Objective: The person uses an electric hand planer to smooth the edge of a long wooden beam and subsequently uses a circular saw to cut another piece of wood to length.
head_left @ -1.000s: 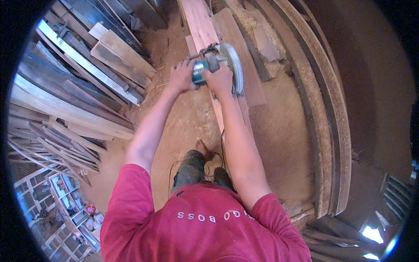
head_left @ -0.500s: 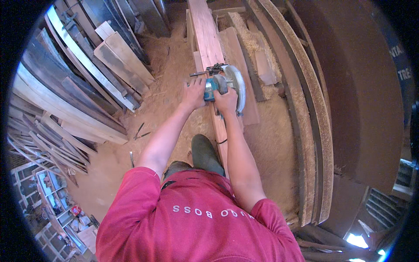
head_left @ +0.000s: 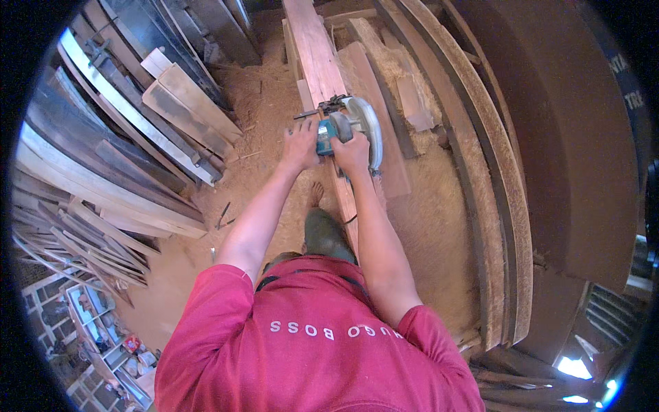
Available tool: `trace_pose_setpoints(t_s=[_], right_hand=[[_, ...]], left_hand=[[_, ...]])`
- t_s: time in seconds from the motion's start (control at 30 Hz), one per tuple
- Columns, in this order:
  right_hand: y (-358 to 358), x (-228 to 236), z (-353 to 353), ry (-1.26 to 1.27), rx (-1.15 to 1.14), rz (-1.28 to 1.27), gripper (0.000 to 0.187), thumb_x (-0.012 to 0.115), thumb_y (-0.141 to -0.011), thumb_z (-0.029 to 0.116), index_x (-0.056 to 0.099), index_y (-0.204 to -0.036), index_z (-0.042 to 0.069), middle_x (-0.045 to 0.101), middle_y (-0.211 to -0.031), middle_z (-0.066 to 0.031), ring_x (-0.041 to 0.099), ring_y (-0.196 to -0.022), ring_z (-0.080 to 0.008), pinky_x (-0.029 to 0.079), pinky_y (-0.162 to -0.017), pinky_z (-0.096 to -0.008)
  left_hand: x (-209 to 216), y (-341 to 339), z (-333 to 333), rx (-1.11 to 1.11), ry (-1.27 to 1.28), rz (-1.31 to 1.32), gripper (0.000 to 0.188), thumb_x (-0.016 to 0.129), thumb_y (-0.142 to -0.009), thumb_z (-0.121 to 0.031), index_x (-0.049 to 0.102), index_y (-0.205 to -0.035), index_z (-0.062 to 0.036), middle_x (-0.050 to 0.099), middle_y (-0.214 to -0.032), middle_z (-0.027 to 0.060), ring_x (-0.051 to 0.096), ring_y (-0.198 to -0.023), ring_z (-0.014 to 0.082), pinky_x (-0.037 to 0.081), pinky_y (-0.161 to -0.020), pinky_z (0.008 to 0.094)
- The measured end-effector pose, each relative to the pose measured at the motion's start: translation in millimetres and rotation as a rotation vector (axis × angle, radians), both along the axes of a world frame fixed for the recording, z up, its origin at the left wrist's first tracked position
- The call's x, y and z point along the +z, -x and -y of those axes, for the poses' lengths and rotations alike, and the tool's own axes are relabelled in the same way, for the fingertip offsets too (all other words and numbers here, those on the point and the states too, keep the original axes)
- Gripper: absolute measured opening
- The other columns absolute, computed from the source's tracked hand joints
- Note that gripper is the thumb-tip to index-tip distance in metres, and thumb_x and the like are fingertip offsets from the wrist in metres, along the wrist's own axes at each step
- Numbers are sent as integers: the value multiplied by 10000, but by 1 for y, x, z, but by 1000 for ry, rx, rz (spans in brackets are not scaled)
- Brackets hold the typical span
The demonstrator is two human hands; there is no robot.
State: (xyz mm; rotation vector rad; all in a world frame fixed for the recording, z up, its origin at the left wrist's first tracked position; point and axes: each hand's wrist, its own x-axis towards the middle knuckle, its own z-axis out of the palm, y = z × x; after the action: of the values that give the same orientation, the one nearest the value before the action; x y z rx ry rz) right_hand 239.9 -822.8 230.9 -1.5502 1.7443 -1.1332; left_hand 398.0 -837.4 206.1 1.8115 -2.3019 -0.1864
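A teal circular saw (head_left: 324, 139) with a pale curved blade guard (head_left: 371, 127) rests on a long reddish plank (head_left: 317, 58). My right hand (head_left: 352, 155) is wrapped around its rear handle, fingers closed. My left hand (head_left: 301, 145) presses against the left side of the motor housing, with bent fingers pointing forward; part of its contact with the saw is hidden. A dark rod (head_left: 305, 115) sticks out left from the front of the saw. The blade itself cannot be seen. Toward me, the plank passes beneath my right forearm.
Many boards (head_left: 103, 182) lean in a stack at the left. Long curved timbers (head_left: 504, 199) run along the right beside sawdust and a loose board (head_left: 374, 110). A bare foot (head_left: 316, 193) stands close left of the plank. Dark slim tools (head_left: 223, 215) lie on the dusty floor.
The whole view has shifted slightly. Both hands remain on the saw, which appears a little further left in the picture. The bare foot has come forward into plain sight beside the plank.
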Motion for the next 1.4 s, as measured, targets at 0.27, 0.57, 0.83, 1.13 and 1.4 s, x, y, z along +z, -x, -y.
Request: trace_pose_setpoints(t_s=[0.27, 0.57, 0.83, 1.13, 1.4], right_hand=[[-3, 5, 13, -13, -3, 44, 362, 738, -744, 272, 714, -892, -58, 704, -859, -299, 711, -875, -449, 556, -794, -494], [-11, 3, 27, -42, -5, -15, 359, 729, -741, 274, 710, -880, -57, 698, -871, -305, 701, -900, -458, 557, -805, -502], [-16, 1, 43, -13, -7, 37, 343, 731, -735, 270, 713, -882, -40, 700, -875, -300, 704, -890, -460, 565, -792, -499], [-18, 8, 56, -49, 4, 53, 348, 719, -735, 270, 713, -887, -43, 698, -862, -302, 705, -899, -456, 563, -803, -498], [-26, 10, 67, -31, -3, 52, 358, 750, -726, 285, 721, -891, -31, 708, -888, -299, 709, -904, -455, 567, -820, -503]], left_hand=[[-1, -3, 13, 5, 35, 39, 1016, 902, -547, -393, 458, -1410, -92, 569, -1358, 130, 563, -1258, 322, 451, -955, 576], [-6, -12, 30, 18, 0, 64, 1097, 920, -529, -427, 433, -1455, -96, 548, -1412, 135, 531, -1303, 330, 438, -1004, 595], [-1, -18, 43, -9, 24, 56, 1049, 866, -607, -431, 404, -1512, -173, 566, -1384, 118, 564, -1264, 334, 456, -972, 571], [4, -18, 57, 2, -8, 47, 1061, 914, -558, -402, 438, -1452, -85, 555, -1394, 140, 542, -1296, 324, 447, -996, 590], [-1, -26, 71, 11, -7, 71, 1053, 887, -601, -458, 414, -1486, -138, 566, -1397, 142, 548, -1287, 352, 456, -987, 585]])
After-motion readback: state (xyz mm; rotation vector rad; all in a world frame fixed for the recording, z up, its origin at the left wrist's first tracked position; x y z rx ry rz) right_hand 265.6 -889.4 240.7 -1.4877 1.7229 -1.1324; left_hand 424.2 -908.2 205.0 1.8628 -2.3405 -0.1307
